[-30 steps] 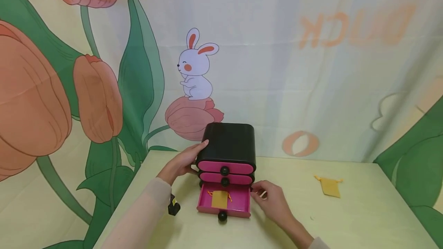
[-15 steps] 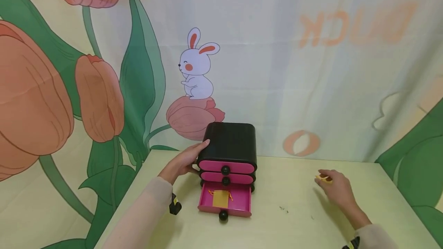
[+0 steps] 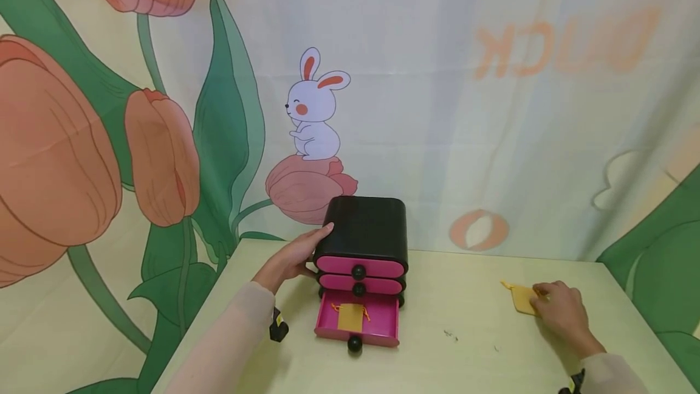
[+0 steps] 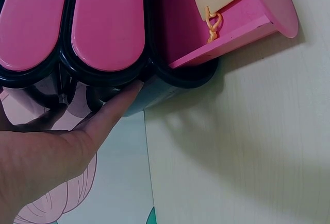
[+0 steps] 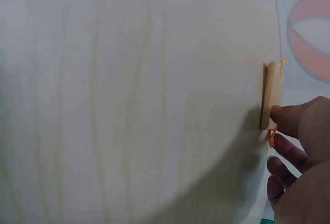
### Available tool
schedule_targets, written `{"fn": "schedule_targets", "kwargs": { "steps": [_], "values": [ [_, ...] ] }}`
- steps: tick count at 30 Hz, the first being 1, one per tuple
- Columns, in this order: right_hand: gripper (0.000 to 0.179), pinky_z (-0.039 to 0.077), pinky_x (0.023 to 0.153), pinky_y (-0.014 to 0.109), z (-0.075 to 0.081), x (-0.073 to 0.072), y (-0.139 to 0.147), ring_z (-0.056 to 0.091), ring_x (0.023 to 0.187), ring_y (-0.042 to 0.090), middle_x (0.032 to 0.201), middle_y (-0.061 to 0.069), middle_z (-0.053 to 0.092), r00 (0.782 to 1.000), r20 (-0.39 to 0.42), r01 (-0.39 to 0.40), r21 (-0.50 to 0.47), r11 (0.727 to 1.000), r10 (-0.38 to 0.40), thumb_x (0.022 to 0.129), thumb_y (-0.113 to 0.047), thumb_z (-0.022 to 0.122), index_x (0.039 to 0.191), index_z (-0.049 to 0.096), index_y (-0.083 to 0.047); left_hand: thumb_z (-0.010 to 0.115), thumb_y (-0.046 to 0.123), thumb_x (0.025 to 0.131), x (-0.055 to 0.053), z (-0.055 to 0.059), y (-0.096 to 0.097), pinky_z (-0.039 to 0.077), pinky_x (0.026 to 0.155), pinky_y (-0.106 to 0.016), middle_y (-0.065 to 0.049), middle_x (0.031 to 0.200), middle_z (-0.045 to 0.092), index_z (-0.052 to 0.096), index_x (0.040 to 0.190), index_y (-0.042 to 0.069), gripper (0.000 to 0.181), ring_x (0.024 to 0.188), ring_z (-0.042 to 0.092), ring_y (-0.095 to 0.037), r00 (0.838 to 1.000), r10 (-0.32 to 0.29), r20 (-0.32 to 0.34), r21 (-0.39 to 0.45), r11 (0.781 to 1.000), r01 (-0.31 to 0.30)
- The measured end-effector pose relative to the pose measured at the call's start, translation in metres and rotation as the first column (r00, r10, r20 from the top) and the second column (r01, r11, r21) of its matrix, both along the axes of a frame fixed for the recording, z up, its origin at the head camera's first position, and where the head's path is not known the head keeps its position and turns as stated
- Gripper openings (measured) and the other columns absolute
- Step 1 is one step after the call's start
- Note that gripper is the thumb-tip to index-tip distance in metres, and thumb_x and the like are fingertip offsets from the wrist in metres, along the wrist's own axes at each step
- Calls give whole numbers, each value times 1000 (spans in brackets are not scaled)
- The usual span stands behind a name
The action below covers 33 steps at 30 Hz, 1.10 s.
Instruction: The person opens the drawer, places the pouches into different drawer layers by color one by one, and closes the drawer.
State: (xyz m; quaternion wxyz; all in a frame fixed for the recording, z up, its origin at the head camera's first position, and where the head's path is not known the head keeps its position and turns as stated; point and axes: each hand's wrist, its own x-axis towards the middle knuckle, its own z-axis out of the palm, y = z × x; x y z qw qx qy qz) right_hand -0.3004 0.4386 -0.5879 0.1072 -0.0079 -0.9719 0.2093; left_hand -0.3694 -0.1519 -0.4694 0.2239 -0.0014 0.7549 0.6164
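Observation:
A black drawer cabinet [image 3: 366,224] with pink drawer fronts stands on the table, its bottom drawer [image 3: 385,318] pulled out. In that drawer lies a small yellow drawstring pouch [image 3: 350,317], its orange cord also showing in the left wrist view. My left hand [image 3: 292,257] rests against the cabinet's left side, one finger reaching the top edge; the left wrist view shows a straight digit [image 4: 116,108] touching the side wall. On the right, my right hand [image 3: 563,312] pinches the side of a second yellow drawstring pouch [image 3: 523,300]. In the right wrist view, the thumb presses on this pouch [image 5: 268,92].
Two closed drawers with round black knobs [image 3: 358,272] sit above the drawn-out one. Small dark specks [image 3: 450,334] dot the pale table [image 3: 465,290] right of the cabinet. Behind stands a printed curtain [image 3: 415,108] with tulips and a rabbit.
My right hand has gone from the cabinet's right side to the pouch at the right, gripping it first at its top, now at its right side. My left hand stays on the cabinet.

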Motion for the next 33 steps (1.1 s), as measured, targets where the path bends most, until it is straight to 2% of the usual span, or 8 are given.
{"fn": "schedule_targets", "kwargs": {
  "steps": [2,7,9,12,16,23,28,33],
  "values": [
    [33,46,80,60,-2,-2,-1,57,97,50,106,29,66,1000,-6,8,-18,1000,-9,94,-13,73,117,71,10,56,75,96,0,0,-1,48,99,-76,-22,157,48,27,167,13,99,143,43,-55,1000,1,1,0,1000,-1],
    [22,48,71,45,-1,-2,-5,61,85,35,93,18,68,998,37,56,-128,990,-52,95,-10,73,106,68,8,56,75,97,0,0,0,48,99,-76,-22,157,48,27,167,13,98,143,44,-54,1000,0,2,0,1000,0],
    [17,46,67,39,1,-1,-10,60,80,28,89,13,68,998,49,53,-161,985,-45,96,-10,73,101,68,5,56,74,97,0,1,0,48,99,-76,-22,156,48,27,167,13,97,143,45,-54,1000,1,1,0,1000,-1],
    [13,45,64,33,5,4,-24,58,77,21,85,7,68,1000,32,6,-193,981,0,96,-13,75,97,70,0,55,74,98,0,2,1,48,99,-75,-22,156,48,27,167,13,97,143,45,-53,1000,1,4,1,1000,-1],
    [12,48,62,28,18,11,-63,59,76,15,84,1,68,994,-51,-104,-251,962,94,97,-16,78,98,73,-5,55,74,98,1,2,1,48,99,-75,-22,156,49,27,167,13,96,143,44,-53,1000,4,7,2,1000,-4],
    [7,51,66,24,47,32,-154,62,77,9,80,-7,69,961,-178,-265,-358,895,213,94,-14,82,96,76,-12,54,74,98,0,2,1,49,98,-75,-22,156,49,28,167,13,95,142,46,-53,1000,-2,1,-5,1000,2],
    [10,50,63,24,61,44,-203,61,75,8,78,-11,66,942,-215,-324,-387,864,257,91,-10,85,93,76,-14,54,73,98,0,1,2,48,99,-75,-22,157,48,28,167,14,95,143,45,-53,1000,-5,2,-7,1000,5],
    [15,49,64,24,58,46,-238,59,76,9,78,-12,63,942,-188,-332,-403,853,278,88,-8,87,91,76,-17,54,72,99,1,2,1,47,100,-76,-22,158,46,27,168,14,94,143,44,-53,1000,-2,4,-3,1000,2]
  ]
}}
